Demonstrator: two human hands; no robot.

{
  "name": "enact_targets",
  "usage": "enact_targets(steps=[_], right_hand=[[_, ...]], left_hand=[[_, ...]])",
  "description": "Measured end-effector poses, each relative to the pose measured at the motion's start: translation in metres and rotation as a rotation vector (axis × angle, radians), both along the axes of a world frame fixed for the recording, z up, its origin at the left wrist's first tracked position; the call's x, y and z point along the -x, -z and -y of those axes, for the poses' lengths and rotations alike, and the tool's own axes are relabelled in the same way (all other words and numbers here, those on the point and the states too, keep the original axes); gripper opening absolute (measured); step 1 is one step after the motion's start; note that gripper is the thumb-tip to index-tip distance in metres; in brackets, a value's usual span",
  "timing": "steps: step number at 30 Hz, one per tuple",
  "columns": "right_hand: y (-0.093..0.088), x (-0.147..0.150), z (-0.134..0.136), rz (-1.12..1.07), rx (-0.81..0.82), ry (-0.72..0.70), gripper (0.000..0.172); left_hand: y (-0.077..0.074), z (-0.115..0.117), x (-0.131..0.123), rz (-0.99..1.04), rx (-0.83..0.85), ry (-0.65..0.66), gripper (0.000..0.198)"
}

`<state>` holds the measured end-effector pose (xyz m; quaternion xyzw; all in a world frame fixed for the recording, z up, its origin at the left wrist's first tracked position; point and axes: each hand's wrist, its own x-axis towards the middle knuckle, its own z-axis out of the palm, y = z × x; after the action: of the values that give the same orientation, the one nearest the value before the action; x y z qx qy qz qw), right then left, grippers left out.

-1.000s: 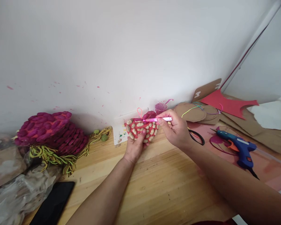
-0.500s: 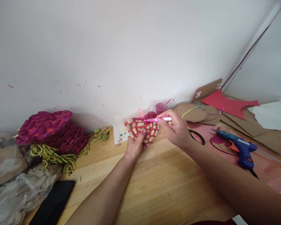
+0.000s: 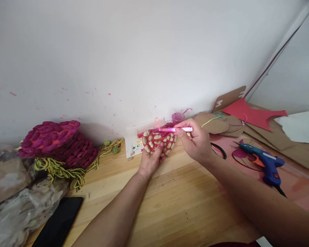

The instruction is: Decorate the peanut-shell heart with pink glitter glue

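My left hand (image 3: 149, 160) grips from below a red craft piece (image 3: 159, 141) studded with pale peanut shells, with a pink loop at its top. It is held above the wooden table (image 3: 180, 202), close to the white wall. My right hand (image 3: 197, 141) pinches a thin pink and white pen (image 3: 175, 129), whose tip touches the upper edge of the piece. A small pink cup (image 3: 177, 117) stands just behind, against the wall.
A stack of magenta craft pieces (image 3: 56, 142) with yellow-green cords lies at the left, above plastic bags (image 3: 18, 209) and a black phone (image 3: 58, 223). On the right are black scissors (image 3: 219, 150), a blue glue gun (image 3: 264, 163), brown cardboard cutouts (image 3: 216, 123) and red paper (image 3: 252, 115).
Both hands and the craft piece have shifted slightly right and up. The pen tip stays at the piece's upper edge.
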<state>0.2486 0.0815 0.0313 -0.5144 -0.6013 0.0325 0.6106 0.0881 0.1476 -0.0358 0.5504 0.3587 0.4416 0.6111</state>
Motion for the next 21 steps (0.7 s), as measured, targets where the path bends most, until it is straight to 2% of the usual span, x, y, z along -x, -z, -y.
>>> enact_targets(steps=[5, 10, 14, 18, 21], right_hand=[[-0.0001, 0.0002, 0.0002, -0.012, 0.010, -0.062, 0.013], [-0.0008, -0.0010, -0.0005, -0.030, -0.017, -0.006, 0.013], [-0.0023, -0.0006, 0.0004, -0.017, 0.006, -0.066, 0.012], [-0.0024, -0.0006, 0.0007, -0.011, 0.011, -0.013, 0.012], [-0.0023, -0.0005, 0.0007, -0.012, -0.006, -0.037, 0.011]], left_hand=[[0.0013, -0.0011, 0.0006, 0.015, -0.042, -0.006, 0.047], [-0.0003, 0.0000, 0.0000, 0.022, -0.038, -0.014, 0.044], [0.0005, -0.0005, -0.0001, 0.024, -0.020, 0.003, 0.042], [0.0006, -0.0010, -0.0001, 0.022, -0.041, -0.006, 0.044], [0.0001, -0.0006, -0.0002, 0.020, -0.060, -0.011, 0.045]])
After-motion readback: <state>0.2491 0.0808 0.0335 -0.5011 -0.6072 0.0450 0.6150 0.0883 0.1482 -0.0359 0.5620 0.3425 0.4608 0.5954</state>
